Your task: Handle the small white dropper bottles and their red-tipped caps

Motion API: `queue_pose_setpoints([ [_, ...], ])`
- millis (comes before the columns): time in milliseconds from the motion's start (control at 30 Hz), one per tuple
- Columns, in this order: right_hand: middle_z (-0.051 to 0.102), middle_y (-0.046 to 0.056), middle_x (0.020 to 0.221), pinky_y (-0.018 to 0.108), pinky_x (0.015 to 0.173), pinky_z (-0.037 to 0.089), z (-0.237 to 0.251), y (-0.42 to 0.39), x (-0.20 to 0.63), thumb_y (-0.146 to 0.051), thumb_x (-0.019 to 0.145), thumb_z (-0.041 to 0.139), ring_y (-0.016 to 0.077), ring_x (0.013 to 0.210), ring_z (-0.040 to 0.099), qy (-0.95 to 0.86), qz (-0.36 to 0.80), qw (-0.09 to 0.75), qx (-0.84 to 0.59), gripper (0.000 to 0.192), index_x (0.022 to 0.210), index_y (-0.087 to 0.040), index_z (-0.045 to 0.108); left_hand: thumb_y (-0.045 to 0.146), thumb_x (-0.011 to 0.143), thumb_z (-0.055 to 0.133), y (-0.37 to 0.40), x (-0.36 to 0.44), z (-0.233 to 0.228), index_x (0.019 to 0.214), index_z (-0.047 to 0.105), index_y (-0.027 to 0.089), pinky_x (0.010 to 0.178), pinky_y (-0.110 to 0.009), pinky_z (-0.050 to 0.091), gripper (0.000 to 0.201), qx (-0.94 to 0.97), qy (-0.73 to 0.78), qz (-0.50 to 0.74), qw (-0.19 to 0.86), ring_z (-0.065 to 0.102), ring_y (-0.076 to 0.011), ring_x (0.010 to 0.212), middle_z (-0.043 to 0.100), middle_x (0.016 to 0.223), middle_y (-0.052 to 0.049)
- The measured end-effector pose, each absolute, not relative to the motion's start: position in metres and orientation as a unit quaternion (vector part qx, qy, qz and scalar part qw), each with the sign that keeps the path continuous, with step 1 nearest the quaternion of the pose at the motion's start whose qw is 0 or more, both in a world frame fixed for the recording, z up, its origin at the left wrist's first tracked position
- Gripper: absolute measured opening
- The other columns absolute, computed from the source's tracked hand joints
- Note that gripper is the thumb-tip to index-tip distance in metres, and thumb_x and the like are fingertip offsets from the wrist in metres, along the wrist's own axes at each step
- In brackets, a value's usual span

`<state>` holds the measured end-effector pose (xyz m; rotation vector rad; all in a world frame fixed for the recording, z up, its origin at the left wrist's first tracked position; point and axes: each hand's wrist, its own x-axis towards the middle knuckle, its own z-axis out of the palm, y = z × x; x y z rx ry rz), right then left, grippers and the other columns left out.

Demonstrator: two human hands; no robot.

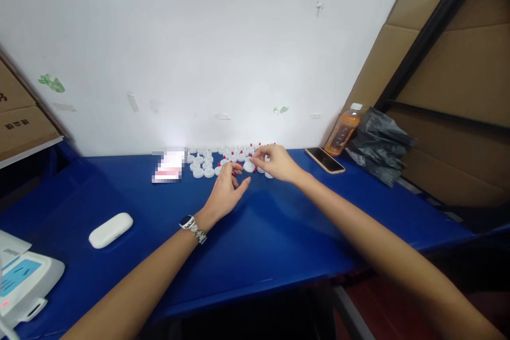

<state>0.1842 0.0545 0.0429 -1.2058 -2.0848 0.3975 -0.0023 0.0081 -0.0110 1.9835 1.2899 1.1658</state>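
Several small white round caps [201, 163], some with red bits, lie in a cluster at the back of the blue table [279, 234], near the white wall. My left hand [225, 191], with a watch on the wrist, rests just in front of the cluster, fingers loosely curled, tips by a cap. My right hand [274, 162] reaches over the right part of the cluster and pinches one white cap [249, 167] between thumb and fingers.
A phone [324, 160] lies right of the caps, with an orange drink bottle [342, 130] and a grey plastic bag [378, 143] behind it. A white case [110, 229] and a white device [24, 281] sit at the left. Cardboard stands on both sides.
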Motion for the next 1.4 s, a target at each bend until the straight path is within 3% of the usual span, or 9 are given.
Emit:
queue_pose_setpoints([
  [100,0.067,0.001,0.068,0.025,0.061,0.038,0.036,0.037,0.176,-0.034,0.086,0.061,0.0125,0.062,0.055,-0.815,0.229,0.333,-0.415,0.023,0.078,-0.015,0.073,0.042,0.087,0.06,0.007,-0.002,-0.014,0.12,0.046,0.02,0.07,-0.029,0.049,0.042,0.73,0.474,0.421,0.256,0.057,-0.0117,0.073,0.057,0.121,-0.008],
  [167,0.069,0.002,0.071,0.025,0.063,0.038,0.033,0.034,0.175,-0.035,0.09,0.056,0.013,0.064,0.055,-0.829,0.235,0.316,-0.397,0.028,0.078,-0.015,0.073,0.041,0.092,0.053,0.008,-0.003,-0.014,0.116,0.051,0.019,0.071,-0.029,0.048,0.032,0.749,0.461,0.393,0.269,0.058,-0.0132,0.074,0.063,0.111,-0.006],
  [300,0.07,0.006,0.083,0.03,0.078,0.037,0.035,0.051,0.188,-0.028,0.094,0.05,0.0183,0.082,0.057,-0.876,0.093,0.249,-0.403,0.028,0.086,-0.017,0.074,0.032,0.097,0.039,0.01,-0.008,-0.01,0.097,0.061,0.019,0.073,-0.03,0.045,0.026,0.787,0.446,0.322,0.28,0.061,-0.017,0.077,0.066,0.082,-0.003],
  [467,0.066,0.012,0.097,0.038,0.087,0.028,0.039,0.072,0.2,-0.023,0.085,0.061,0.0269,0.1,0.049,-0.909,-0.088,0.061,-0.402,0.019,0.098,-0.02,0.075,0.031,0.091,0.05,0.01,-0.011,-0.01,0.097,0.061,0.019,0.081,-0.033,0.046,0.018,0.794,0.465,0.298,0.254,0.062,-0.0203,0.089,0.067,0.097,-0.005],
  [633,0.065,0.014,0.1,0.04,0.086,0.026,0.038,0.076,0.192,-0.024,0.085,0.061,0.0295,0.104,0.046,-0.913,-0.148,0.01,-0.38,0.021,0.099,-0.019,0.076,0.019,0.085,0.05,0.012,-0.014,-0.014,0.109,0.058,0.019,0.085,-0.034,0.047,0.025,0.809,0.45,0.283,0.251,0.061,-0.0207,0.093,0.064,0.106,-0.007],
  [833,0.066,0.015,0.099,0.04,0.086,0.025,0.039,0.085,0.187,-0.023,0.086,0.06,0.0289,0.104,0.046,-0.919,-0.147,-0.016,-0.366,0.02,0.096,-0.018,0.077,0.036,0.094,0.048,0.014,-0.018,-0.013,0.113,0.057,0.019,0.081,-0.032,0.046,0.027,0.802,0.439,0.286,0.287,0.062,-0.0202,0.09,0.066,0.102,-0.006],
  [1067,0.067,0.011,0.09,0.038,0.085,0.029,0.035,0.082,0.184,-0.026,0.079,0.065,0.026,0.096,0.05,-0.927,-0.084,0.076,-0.359,0.012,0.077,-0.015,0.07,0.048,0.089,0.058,0.016,-0.019,-0.014,0.11,0.059,0.021,0.073,-0.028,0.044,0.034,0.786,0.446,0.318,0.287,0.062,-0.0184,0.08,0.068,0.09,-0.002],
  [1267,0.062,0.0,0.072,0.026,0.064,0.037,0.022,0.049,0.176,-0.022,0.085,0.054,0.0129,0.066,0.053,-0.869,0.188,0.28,-0.362,0.008,0.082,-0.016,0.06,0.049,0.09,0.052,0.012,-0.013,-0.009,0.089,0.06,0.018,0.063,-0.024,0.04,0.032,0.781,0.439,0.339,0.289,0.056,-0.0132,0.066,0.066,0.078,0.0],
  [1400,0.064,0.0,0.072,0.024,0.061,0.041,0.011,0.031,0.169,-0.026,0.088,0.054,0.0111,0.063,0.055,-0.817,0.279,0.365,-0.35,0.013,0.086,-0.016,0.061,0.045,0.087,0.054,0.01,-0.011,-0.008,0.071,0.054,0.017,0.056,-0.023,0.033,0.032,0.778,0.457,0.34,0.266,0.048,-0.0108,0.059,0.059,0.066,0.003],
])
